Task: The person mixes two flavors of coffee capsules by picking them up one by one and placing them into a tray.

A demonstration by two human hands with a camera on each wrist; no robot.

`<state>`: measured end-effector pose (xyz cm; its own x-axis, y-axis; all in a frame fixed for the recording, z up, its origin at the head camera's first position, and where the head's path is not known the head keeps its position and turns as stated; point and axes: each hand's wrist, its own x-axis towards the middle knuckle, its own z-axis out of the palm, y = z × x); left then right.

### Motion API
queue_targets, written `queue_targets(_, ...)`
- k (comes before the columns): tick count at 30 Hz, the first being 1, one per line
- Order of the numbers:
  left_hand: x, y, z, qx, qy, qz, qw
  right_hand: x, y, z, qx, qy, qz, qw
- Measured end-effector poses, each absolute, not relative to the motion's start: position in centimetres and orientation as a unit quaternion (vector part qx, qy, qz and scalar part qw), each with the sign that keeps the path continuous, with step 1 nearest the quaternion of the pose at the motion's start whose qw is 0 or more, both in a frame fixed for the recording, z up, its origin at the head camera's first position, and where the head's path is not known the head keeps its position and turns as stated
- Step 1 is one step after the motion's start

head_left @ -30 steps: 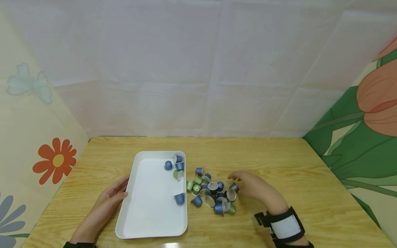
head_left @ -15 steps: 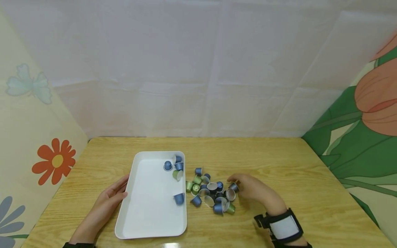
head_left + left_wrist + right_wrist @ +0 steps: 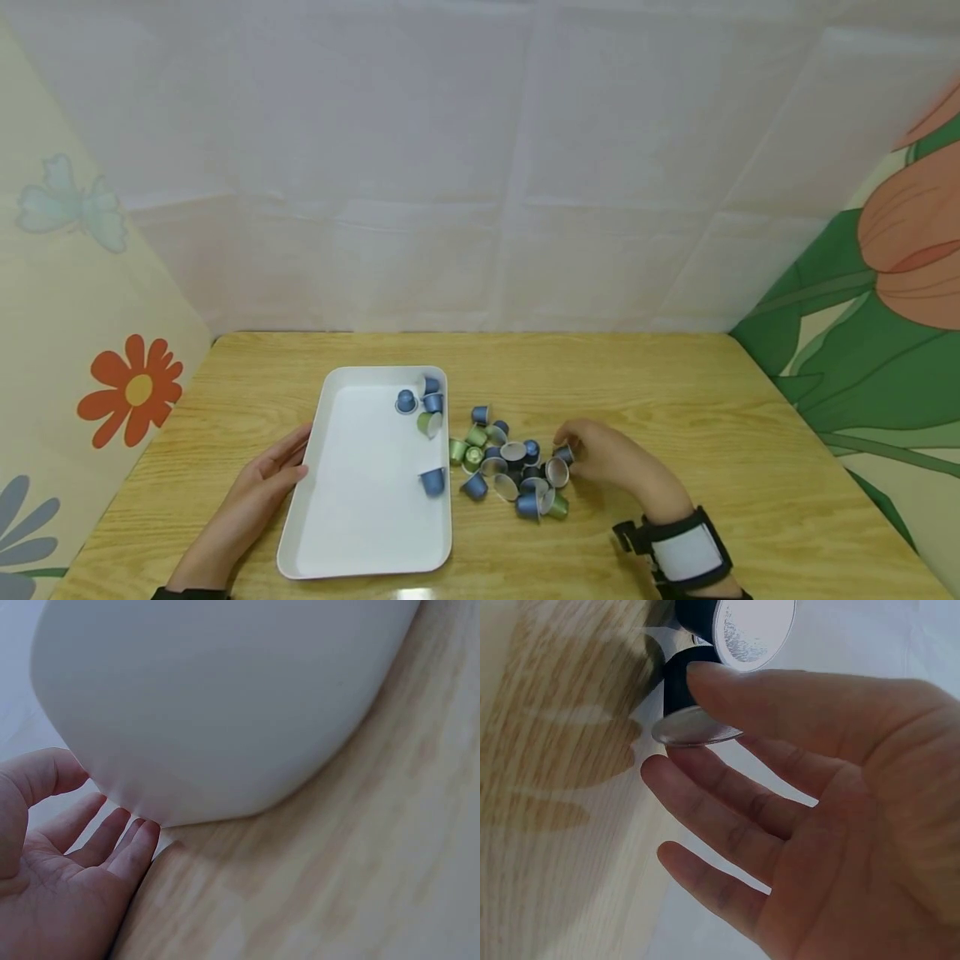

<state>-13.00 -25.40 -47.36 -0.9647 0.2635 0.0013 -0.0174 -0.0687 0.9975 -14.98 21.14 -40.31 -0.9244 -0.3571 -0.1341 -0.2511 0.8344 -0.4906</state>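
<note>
**Pinching a dark capsule at the edge of the pile**

Head view: right hand (image 3: pixel 611 462) at the right edge of the coffee capsule pile (image 3: pixel 513 467) on the wooden table (image 3: pixel 675 392), fingertips closing on a dark blue capsule (image 3: pixel 564 454). Left hand (image 3: pixel 258 483) flat against the left rim of the white tray (image 3: pixel 367 500), fingers straight, steadying. Five capsules, four blue and one green, already in the tray.

Left wrist view: fingertips (image 3: pixel 139 840) touching the tray's outer wall (image 3: pixel 225 712), not curled round it.

Right wrist view: thumb and forefinger pinching the dark capsule (image 3: pixel 686 697) near its foil rim; grip looks light.

Judged step: pickup under way. Next likely needed: firmer pinch, lift clear of neighbours, carry leftward over the tray rim.
</note>
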Motion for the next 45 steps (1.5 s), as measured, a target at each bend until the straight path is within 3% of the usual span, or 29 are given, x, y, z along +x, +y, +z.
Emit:
queue_targets(9, -13.0, -25.3, -47.1, 0.076, 0.683, 0.719, 0.102, -14.8, 21.3, -40.2, -0.136, 0.956, -0.245, 0.085)
queue_targets(17, -13.0, -25.4, -47.3, 0.085, 0.679, 0.723, 0.097, -14.3, 20.3, -39.2, -0.142, 0.96, -0.24, 0.03)
queue_targets(26, -13.1, -25.5, -47.6, 0.097, 0.671, 0.729, 0.092, -14.3, 17.1, -38.2, -0.194, 0.951, -0.24, -0.016)
queue_targets(45, -13.1, -25.4, -47.7, 0.114, 0.66, 0.737, 0.091, -15.3, 9.5, -37.6, -0.295, 0.941, -0.161, -0.034)
